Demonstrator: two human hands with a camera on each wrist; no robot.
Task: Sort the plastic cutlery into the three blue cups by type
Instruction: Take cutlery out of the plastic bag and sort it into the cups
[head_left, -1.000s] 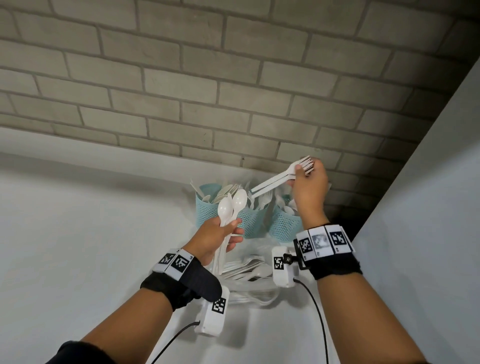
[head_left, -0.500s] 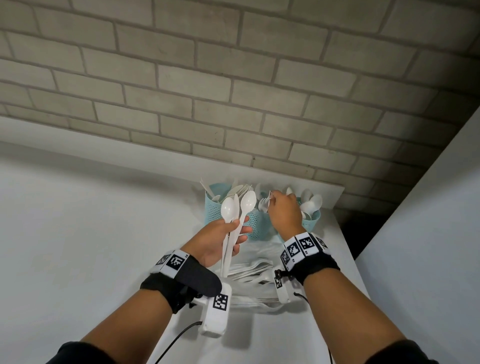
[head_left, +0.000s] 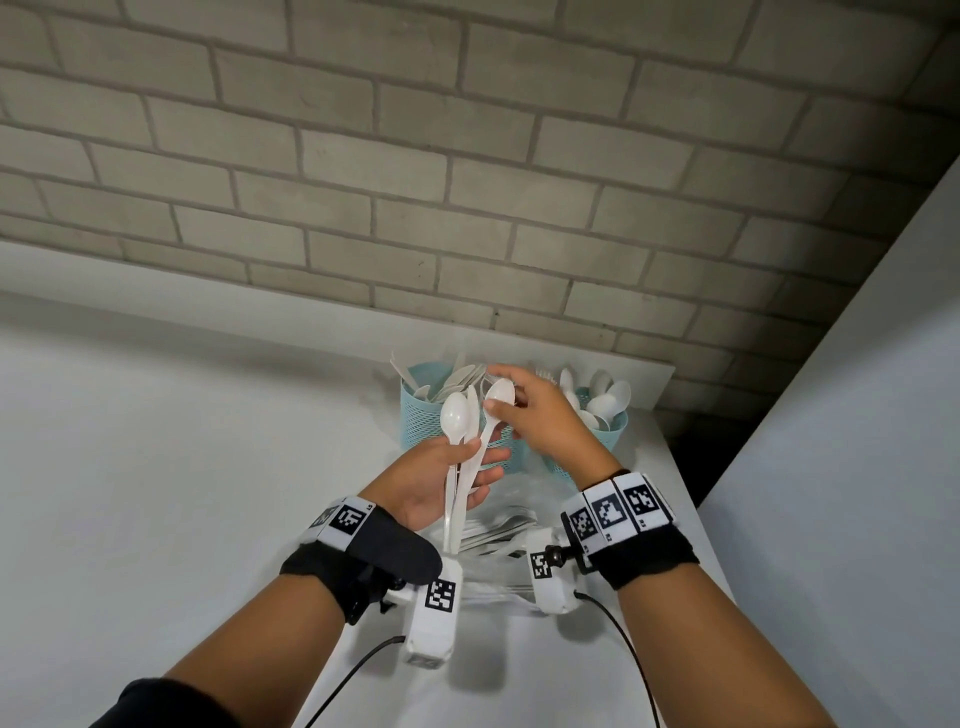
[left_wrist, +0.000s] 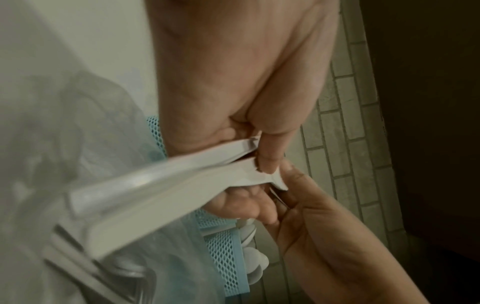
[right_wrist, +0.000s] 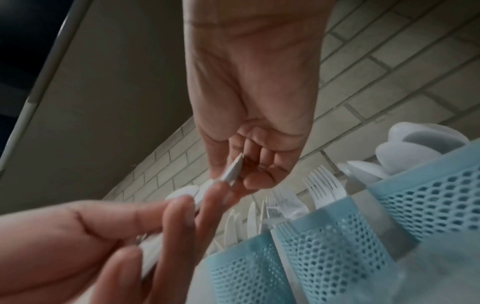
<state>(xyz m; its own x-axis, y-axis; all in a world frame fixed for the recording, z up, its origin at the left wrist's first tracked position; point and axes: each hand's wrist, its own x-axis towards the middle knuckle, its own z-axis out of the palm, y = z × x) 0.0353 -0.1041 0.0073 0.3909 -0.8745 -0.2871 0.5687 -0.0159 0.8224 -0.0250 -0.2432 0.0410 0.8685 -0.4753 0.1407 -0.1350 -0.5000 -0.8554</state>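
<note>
My left hand (head_left: 470, 465) grips the handles of a few white plastic spoons (head_left: 456, 415), bowls up, in front of the cups. My right hand (head_left: 501, 397) has reached across and pinches the bowl of the rightmost spoon (head_left: 501, 391). The right wrist view shows that spoon's edge (right_wrist: 235, 168) between thumb and fingers. Three blue mesh cups stand at the wall: the left cup (head_left: 418, 415) holds knives (right_wrist: 233, 224), the middle cup (right_wrist: 337, 236) holds forks (right_wrist: 322, 189), and the right cup (head_left: 613, 434) holds spoons (head_left: 605, 397). My hands hide most of the middle cup in the head view.
A heap of loose white cutlery (head_left: 498, 532) in clear plastic lies on the white table (head_left: 156, 467) under my wrists. A brick wall (head_left: 467, 182) rises just behind the cups. The table's right edge (head_left: 685, 499) drops off beside the right cup.
My right hand carried forks down to the middle cup and let them go. It then moved left and took hold of one spoon's bowl. The left hand stayed put.
</note>
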